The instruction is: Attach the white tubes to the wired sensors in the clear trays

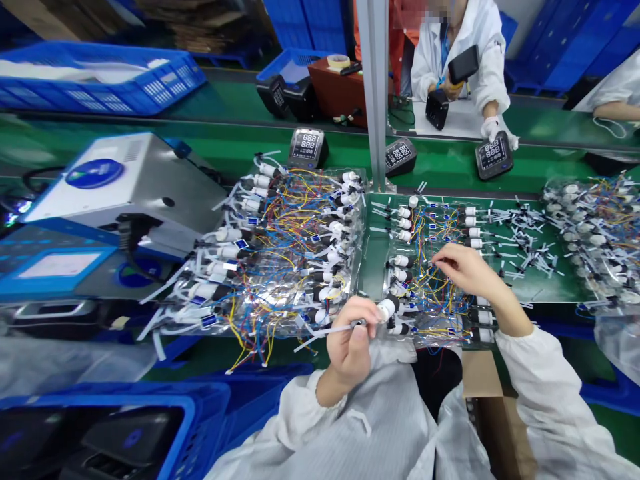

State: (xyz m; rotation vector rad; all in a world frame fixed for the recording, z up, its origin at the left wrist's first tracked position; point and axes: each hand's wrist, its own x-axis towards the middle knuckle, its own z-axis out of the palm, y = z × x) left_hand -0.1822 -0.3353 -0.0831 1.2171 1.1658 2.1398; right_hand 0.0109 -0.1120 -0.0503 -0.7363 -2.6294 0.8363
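Note:
My left hand (351,341) is closed at the near edge of the work surface, around a small pump with a white tube (325,330) sticking out to the left. A white-and-black cylindrical end (388,309) shows beside its fingertips. Above the middle cluster of wired small pumps (403,261), my right hand (463,265) pinches with thumb and forefinger. Thin coloured wires (425,287) run beneath those fingertips; what they grip is too small to make out. Another large batch of wired pumps (300,220) lies on clear plastic to the left.
Loose white cable ties or tube pieces (530,237) lie right of the middle cluster, with more wired parts (590,233) beyond. A metal post (375,93) rises behind. Across the line, a co-worker's gloved hand touches a display monitor (494,157). A grey machine (135,187) stands left.

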